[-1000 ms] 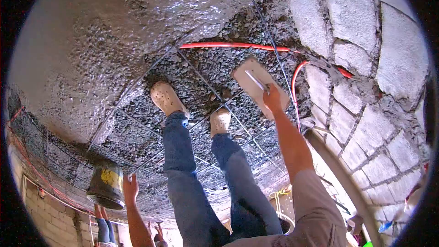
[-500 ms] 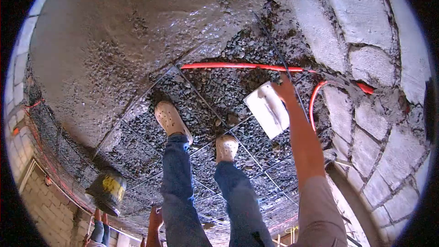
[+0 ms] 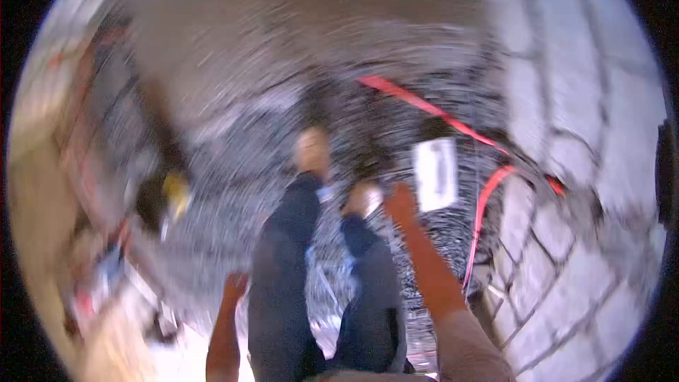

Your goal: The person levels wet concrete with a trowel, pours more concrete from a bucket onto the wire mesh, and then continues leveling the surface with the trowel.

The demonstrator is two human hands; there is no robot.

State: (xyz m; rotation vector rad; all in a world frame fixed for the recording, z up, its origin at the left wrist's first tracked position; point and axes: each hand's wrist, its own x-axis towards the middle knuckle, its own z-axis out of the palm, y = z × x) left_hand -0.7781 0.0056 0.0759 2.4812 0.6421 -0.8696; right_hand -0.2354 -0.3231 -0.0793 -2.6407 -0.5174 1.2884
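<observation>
My right hand (image 3: 400, 201) hangs low, just left of a white rectangular float (image 3: 435, 177) that rests on the gravel (image 3: 453, 233). A small gap seems to part the hand from the float. Low at the left, my left hand (image 3: 236, 284) is beside my left leg, with nothing visible in it. Motion smears the fingers of both hands. My feet in tan clogs (image 3: 312, 148) stand on the gravel close to the edge of the wet concrete (image 3: 304, 0).
A red-orange conduit (image 3: 431, 110) crosses the gravel and curves down along the block wall (image 3: 566, 240) at the right. At the left a dark bucket (image 3: 159, 201) with a yellow patch stands near another person (image 3: 113, 262). Thin reinforcing bars cross the gravel.
My right hand has come away from the float and moved left and down; the float is left on the gravel. My view has swung and is now blurred.
</observation>
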